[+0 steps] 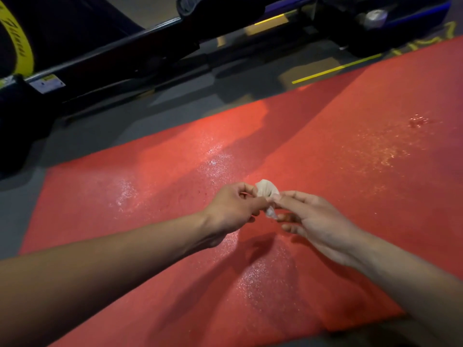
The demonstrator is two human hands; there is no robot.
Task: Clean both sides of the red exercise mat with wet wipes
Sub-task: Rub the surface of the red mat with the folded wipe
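Observation:
The red exercise mat (325,116) lies flat on the floor and fills most of the view, with shiny wet patches across it. Above its middle, both hands meet around a small crumpled white wet wipe (267,189). My left hand (234,209) pinches the wipe's left side with curled fingers. My right hand (313,219) pinches its right side between thumb and forefinger, the other fingers loosely spread. A lower tail of the wipe hangs between the two hands.
Grey floor (82,144) borders the mat at the left and far side. Black gym equipment frames (112,61) with a yellow band run along the far edge. A yellow floor line (335,68) lies behind the mat.

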